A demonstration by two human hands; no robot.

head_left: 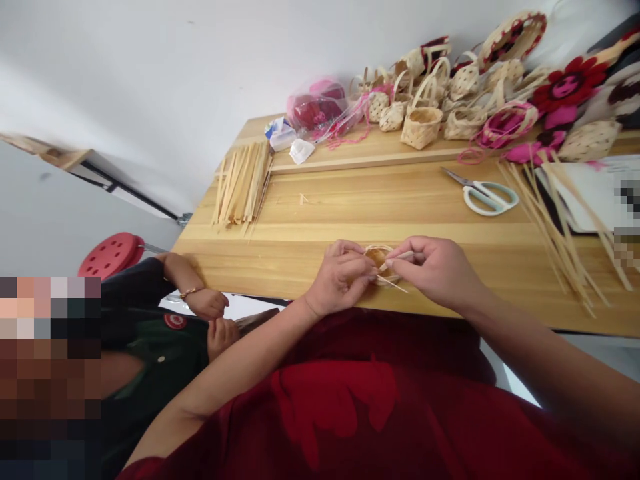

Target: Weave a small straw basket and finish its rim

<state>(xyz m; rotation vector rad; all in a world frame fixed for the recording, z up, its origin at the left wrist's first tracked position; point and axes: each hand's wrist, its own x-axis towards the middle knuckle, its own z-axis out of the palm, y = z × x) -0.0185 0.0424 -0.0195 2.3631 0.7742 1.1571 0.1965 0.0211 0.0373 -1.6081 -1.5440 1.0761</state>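
Pinching tight with both hands here: left hand (340,277) wraps the side of a tiny woven basket (379,257), held right over the near edge of the table (350,213), while right hand (435,270) closes thumb and fingers on a thin strip (400,258) poking into it. Looks super light but springy and kinda fragile, so I'd grab the woven body, not the loose ends.

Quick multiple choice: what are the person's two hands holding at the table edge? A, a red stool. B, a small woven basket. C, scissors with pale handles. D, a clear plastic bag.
B. The left hand and right hand both pinch the small woven basket, while the scissors lie apart on the wooden table.
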